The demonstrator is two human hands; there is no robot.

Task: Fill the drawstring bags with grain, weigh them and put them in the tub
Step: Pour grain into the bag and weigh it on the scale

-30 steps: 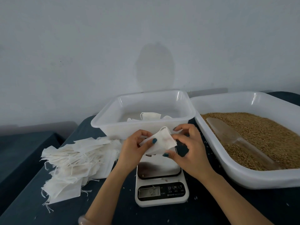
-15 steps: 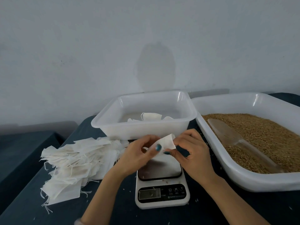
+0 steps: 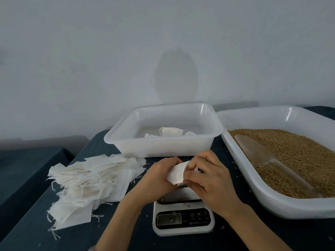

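Both hands dropped lower since a sec ago. My left hand (image 3: 159, 176) and right hand (image 3: 208, 180) are pinching the drawstring bag (image 3: 176, 173) between them over the scale (image 3: 183, 220), its long side tilting up to the right. The tub (image 3: 163, 147) sits just behind.

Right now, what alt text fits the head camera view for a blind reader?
A left hand and right hand hold a drawstring bag above a scale. Empty bags lie piled at left, a tub holding a few bags behind, a grain tray with scoop at right.
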